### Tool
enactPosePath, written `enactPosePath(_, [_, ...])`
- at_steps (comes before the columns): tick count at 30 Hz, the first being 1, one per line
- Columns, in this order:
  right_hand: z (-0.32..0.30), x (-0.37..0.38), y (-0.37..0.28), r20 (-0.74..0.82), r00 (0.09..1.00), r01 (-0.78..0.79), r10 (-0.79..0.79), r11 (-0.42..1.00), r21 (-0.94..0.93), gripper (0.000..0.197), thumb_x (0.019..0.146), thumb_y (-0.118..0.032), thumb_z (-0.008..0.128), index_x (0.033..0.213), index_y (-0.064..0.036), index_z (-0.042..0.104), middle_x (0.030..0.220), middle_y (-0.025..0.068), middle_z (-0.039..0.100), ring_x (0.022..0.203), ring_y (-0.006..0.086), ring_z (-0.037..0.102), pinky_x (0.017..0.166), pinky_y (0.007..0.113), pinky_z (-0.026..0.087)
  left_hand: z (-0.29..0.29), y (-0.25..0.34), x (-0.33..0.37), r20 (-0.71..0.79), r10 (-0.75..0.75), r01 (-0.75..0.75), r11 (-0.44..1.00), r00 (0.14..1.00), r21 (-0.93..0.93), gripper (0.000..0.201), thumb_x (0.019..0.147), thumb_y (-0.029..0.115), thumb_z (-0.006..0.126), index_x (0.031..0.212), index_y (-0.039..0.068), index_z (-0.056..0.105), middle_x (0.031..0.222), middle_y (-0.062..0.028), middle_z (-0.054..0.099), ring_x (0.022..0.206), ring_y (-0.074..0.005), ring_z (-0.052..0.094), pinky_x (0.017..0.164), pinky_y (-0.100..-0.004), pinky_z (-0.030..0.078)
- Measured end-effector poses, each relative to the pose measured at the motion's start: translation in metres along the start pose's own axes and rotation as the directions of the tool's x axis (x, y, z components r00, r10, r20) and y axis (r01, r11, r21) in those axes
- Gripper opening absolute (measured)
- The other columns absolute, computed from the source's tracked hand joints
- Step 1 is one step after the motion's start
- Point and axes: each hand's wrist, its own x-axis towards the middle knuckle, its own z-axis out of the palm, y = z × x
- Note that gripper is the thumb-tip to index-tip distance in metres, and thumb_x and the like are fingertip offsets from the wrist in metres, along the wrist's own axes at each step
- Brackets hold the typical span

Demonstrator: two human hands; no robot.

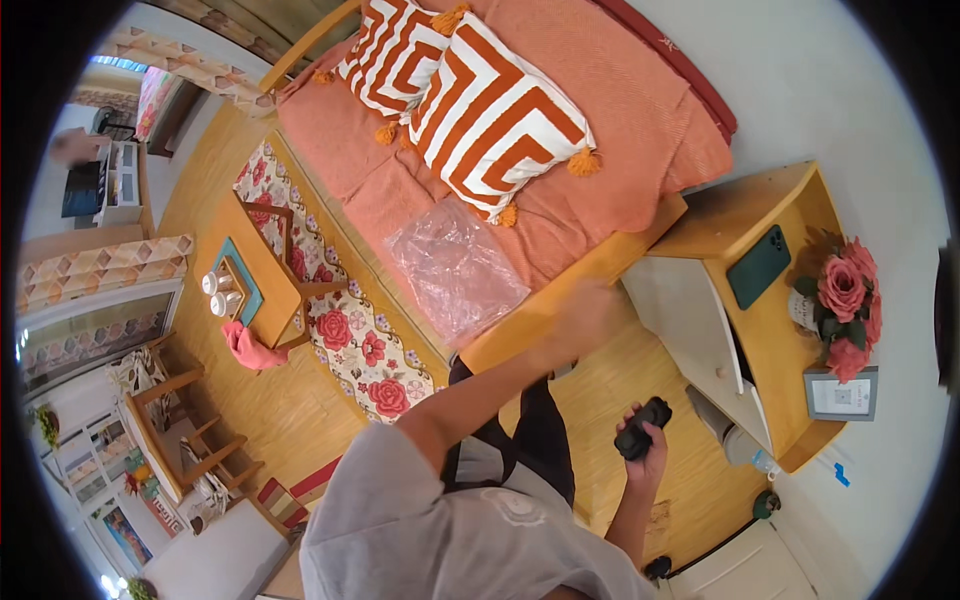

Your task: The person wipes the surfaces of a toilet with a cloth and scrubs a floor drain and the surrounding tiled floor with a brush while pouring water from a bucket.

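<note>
My left hand [590, 312] reaches forward past the wooden arm of the couch [490, 345]. It is smeared by motion, so its fingers do not show clearly. Nearest to it are the couch arm and the white door [690, 320] of a wooden cabinet [715, 235], which stands slightly ajar. My right hand [652, 455], lower down and over the floor, is closed round a small black object [642, 428] of rounded, blocky shape; its exact kind cannot be made out. A crumpled clear plastic sheet [455, 270] lies on the couch seat's salmon cover.
Two patterned cushions [495, 120] lean on the couch. The cabinet top bears a dark green phone [758, 267], pink artificial flowers [845, 290] and a framed card [842, 393]. To the left, a low wooden table [240, 255] stands beside a floral rug [370, 350].
</note>
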Motion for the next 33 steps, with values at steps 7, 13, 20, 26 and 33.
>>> enactPosePath(7, [0.085, 0.122, 0.116, -0.002, 0.984, -0.171, 0.177, 0.946, -0.276, 0.037, 0.074, 0.003, 0.047, 0.11, 0.0023, 0.041, 0.091, 0.0195, 0.056, 0.079, 0.0316, 0.06, 0.069, 0.043, 0.053, -0.154, -0.095, -0.103, 0.238, -0.448, 0.022, 0.501, 0.862, 0.865, 0.043, 0.078, 0.009, 0.049, 0.121, 0.009, 0.051, 0.137, -0.0121, 0.033, 0.11, -0.0358, 0.044, 0.089, -0.0388, 0.043])
enactPosePath(13, [0.119, 0.238, 0.209, 0.105, 0.968, -0.116, 0.228, 0.779, -0.616, 0.021, 0.073, 0.002, 0.043, 0.089, -0.0007, 0.056, 0.074, 0.0115, 0.058, 0.067, 0.0232, 0.06, 0.058, 0.036, 0.05, -0.196, -0.06, -0.07, 0.174, -0.277, 0.091, 0.733, 0.945, 0.674, 0.05, 0.066, -0.004, 0.051, 0.115, 0.003, 0.05, 0.132, -0.007, 0.04, 0.096, -0.0411, 0.051, 0.076, -0.0413, 0.049])
enactPosePath(20, [0.155, 0.243, 0.223, 0.163, 0.878, 0.317, -0.449, 0.292, -0.902, 0.026, 0.077, -0.015, 0.053, 0.096, 0.0034, 0.054, 0.081, 0.0164, 0.061, 0.073, 0.0261, 0.06, 0.066, 0.038, 0.047, -0.199, 0.035, -0.06, 0.238, -0.014, -0.117, 0.842, 0.971, 0.526, 0.062, 0.061, -0.011, 0.046, 0.122, 0.002, 0.046, 0.122, -0.0204, 0.044, 0.095, -0.0365, 0.052, 0.077, -0.0364, 0.047])
enactPosePath(26, [0.075, 0.158, 0.16, 0.237, 0.873, 0.3, -0.425, 0.085, -0.95, 0.042, 0.073, -0.022, 0.059, 0.106, 0.0011, 0.049, 0.092, 0.0208, 0.059, 0.085, 0.0328, 0.058, 0.073, 0.039, 0.045, -0.122, 0.144, -0.061, 0.578, -0.133, 0.095, 0.991, 0.805, 0.095, 0.065, 0.064, -0.014, 0.045, 0.126, 0.005, 0.047, 0.115, -0.0093, 0.046, 0.098, -0.0138, 0.051, 0.065, -0.0201, 0.046])
enactPosePath(33, [-0.072, -0.005, 0.087, 0.247, 0.672, 0.489, -0.699, 0.168, -0.856, 0.042, 0.071, -0.02, 0.06, 0.108, -0.0027, 0.053, 0.096, 0.0185, 0.058, 0.087, 0.0299, 0.055, 0.076, 0.039, 0.042, 0.067, 0.225, -0.084, 0.87, 0.063, -0.059, 0.997, 0.489, -0.04, 0.055, 0.069, -0.006, 0.053, 0.123, 0.005, 0.05, 0.112, -0.0094, 0.049, 0.071, -0.0101, 0.05, 0.054, -0.0201, 0.043])
